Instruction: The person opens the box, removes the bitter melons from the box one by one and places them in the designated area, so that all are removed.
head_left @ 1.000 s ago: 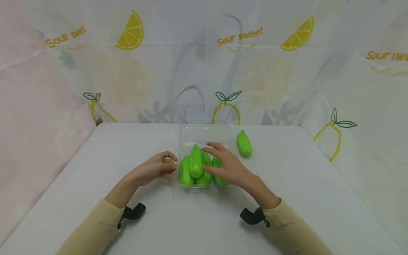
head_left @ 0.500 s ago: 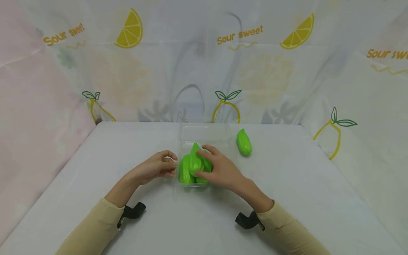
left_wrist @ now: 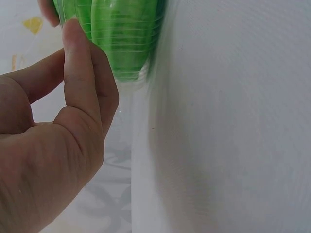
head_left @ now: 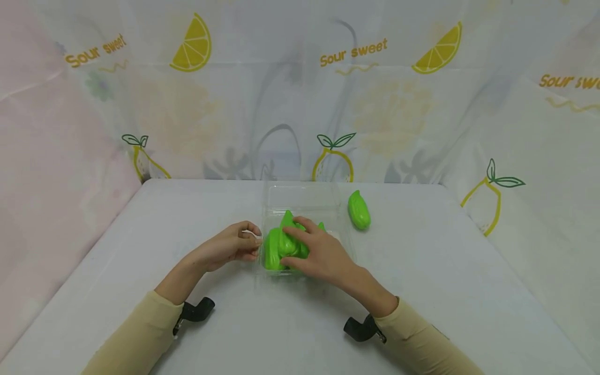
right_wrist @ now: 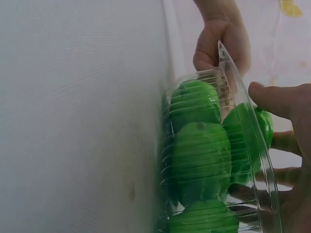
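Green vegetable (right_wrist: 249, 141), right wrist view: rests atop other vegetables (right_wrist: 201, 160) in the clear box (right_wrist: 238, 73); my right hand (head_left: 323, 255) spans it, wide; uneven pressure could roll it off. Left wrist view: my left hand (left_wrist: 63, 133) pinches the box wall; slackening could let the box slide. Head view: my right hand sits further left than one second ago; the loose vegetable (head_left: 359, 211) is unmoved.

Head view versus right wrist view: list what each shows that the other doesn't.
Only head: the loose green piece on the table, both tan sleeves, two black wrist attachments.
Only right wrist: the near end of the rightmost boxed piece, which the right hand hides in the head view.
Both: the table, clear container, top green piece, left hand, right hand, lemon-print cloth.
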A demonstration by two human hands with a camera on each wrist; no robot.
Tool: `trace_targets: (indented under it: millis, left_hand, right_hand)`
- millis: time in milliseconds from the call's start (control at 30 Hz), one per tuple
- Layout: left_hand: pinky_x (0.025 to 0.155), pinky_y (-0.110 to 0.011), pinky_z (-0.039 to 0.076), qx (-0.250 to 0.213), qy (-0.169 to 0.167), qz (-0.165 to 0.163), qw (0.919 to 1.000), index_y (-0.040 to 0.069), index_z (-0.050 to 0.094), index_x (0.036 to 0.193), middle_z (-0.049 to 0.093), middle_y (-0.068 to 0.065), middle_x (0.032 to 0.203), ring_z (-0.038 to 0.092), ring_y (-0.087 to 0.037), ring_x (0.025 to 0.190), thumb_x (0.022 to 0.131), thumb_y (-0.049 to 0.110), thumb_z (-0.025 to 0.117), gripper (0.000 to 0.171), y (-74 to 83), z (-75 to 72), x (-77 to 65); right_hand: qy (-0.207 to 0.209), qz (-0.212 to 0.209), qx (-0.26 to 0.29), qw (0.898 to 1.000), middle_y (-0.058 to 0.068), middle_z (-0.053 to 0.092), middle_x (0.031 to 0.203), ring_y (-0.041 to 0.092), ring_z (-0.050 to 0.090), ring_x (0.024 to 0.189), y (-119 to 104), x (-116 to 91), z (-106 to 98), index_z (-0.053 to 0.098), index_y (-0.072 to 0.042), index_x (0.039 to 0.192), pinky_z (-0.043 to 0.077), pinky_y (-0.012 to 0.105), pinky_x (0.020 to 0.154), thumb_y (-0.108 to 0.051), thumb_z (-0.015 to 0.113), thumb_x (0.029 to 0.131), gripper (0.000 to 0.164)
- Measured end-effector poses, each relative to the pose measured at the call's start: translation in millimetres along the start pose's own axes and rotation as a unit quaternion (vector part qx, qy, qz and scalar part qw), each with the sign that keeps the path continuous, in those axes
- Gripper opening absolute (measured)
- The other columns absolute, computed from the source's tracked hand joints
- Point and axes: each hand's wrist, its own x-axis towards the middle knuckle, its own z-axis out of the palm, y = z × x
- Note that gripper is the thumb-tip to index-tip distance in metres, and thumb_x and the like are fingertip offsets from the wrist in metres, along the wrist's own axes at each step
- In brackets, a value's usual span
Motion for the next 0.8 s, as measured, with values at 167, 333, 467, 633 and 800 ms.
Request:
trace_targets:
  millis: [167, 333, 467, 633, 800]
  left_hand:
    - [0.071, -0.02, 0.059, -0.001, 0.0, 0.0, 1.0, -0.002, 0.035, 0.127, 0.058, -0.003, 0.084, 0.063, -0.012, 0.075, 0.101, 0.016, 0.056, 0.037, 0.3, 0.3, 0.5]
    - [0.071, -0.021, 0.059, 0.001, 0.003, 0.0, 1.0, -0.002, 0.036, 0.127, 0.058, -0.004, 0.084, 0.063, -0.012, 0.075, 0.101, 0.016, 0.057, 0.038, 0.8, 1.0, -0.5]
    - [0.072, -0.021, 0.059, -0.001, 0.004, -0.001, 1.0, -0.002, 0.036, 0.127, 0.057, -0.004, 0.084, 0.063, -0.012, 0.075, 0.101, 0.015, 0.056, 0.037, 1.0, 1.4, -0.9]
    - [0.071, -0.021, 0.059, -0.003, 0.005, -0.003, 1.0, -0.001, 0.036, 0.127, 0.057, -0.004, 0.083, 0.063, -0.012, 0.074, 0.101, 0.015, 0.056, 0.037, 1.6, 1.9, -0.9]
    - [0.072, -0.021, 0.059, -0.001, 0.004, -0.004, 1.0, -0.001, 0.036, 0.127, 0.057, -0.004, 0.083, 0.063, -0.012, 0.075, 0.101, 0.015, 0.056, 0.037, 1.4, 1.8, -0.9]
  right_hand:
    - [0.007, -0.017, 0.001, 1.0, 0.003, 0.048, 0.148, 0.023, 0.063, 0.113, 0.5, -0.2, -0.5, 0.058, -0.022, 0.137, 0.057, 0.04, 0.086, -0.043, 0.076, 0.085, 0.059]
    - [0.005, -0.03, 0.009, 0.999, 0.005, 0.049, 0.146, 0.021, 0.061, 0.117, 0.7, 0.6, -1.4, 0.057, -0.016, 0.136, 0.056, 0.039, 0.092, -0.034, 0.075, 0.086, 0.057]
    - [0.0, -0.037, 0.017, 0.999, 0.006, 0.05, 0.146, 0.022, 0.06, 0.12, 0.3, 0.8, -1.9, 0.055, -0.012, 0.137, 0.055, 0.038, 0.096, -0.028, 0.073, 0.086, 0.055]
    - [-0.004, -0.044, 0.021, 0.999, 0.006, 0.052, 0.145, 0.021, 0.063, 0.116, -1.2, 0.2, -3.5, 0.056, -0.011, 0.135, 0.055, 0.036, 0.094, -0.022, 0.07, 0.086, 0.053]
    - [-0.009, -0.051, 0.021, 0.998, 0.008, 0.053, 0.144, 0.023, 0.063, 0.118, -1.3, -1.2, -5.7, 0.059, -0.012, 0.132, 0.056, 0.038, 0.095, -0.019, 0.069, 0.086, 0.048]
